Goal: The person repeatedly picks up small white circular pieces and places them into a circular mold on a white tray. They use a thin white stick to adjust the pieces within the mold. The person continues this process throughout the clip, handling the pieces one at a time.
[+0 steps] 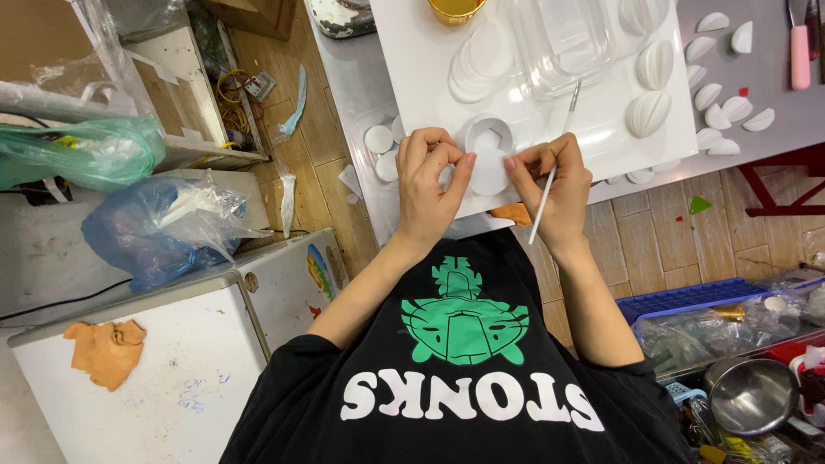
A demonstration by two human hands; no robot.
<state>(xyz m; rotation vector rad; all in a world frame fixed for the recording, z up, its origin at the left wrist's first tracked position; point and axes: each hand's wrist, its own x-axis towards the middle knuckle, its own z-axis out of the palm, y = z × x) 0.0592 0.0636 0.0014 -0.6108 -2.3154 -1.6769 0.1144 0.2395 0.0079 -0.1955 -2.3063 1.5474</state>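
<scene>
My left hand (432,176) and my right hand (553,176) both pinch a white round disc (490,169) between them, just above the near edge of a white board (430,77). In my right hand there is also a thin white stick tool (554,163), running from the board down past my wrist. Right behind the disc a white ring-shaped piece (487,131) lies on the board. A stack of white discs (479,58) sits further back.
White shell-shaped pieces (650,113) lie on the board and on the grey table (773,94) to the right. A clear plastic tray (563,39) stands at the back, and a small tray of discs (378,142) left of my hand. Blue (163,228) and green (86,150) bags lie left; a steel bowl (749,393) sits lower right.
</scene>
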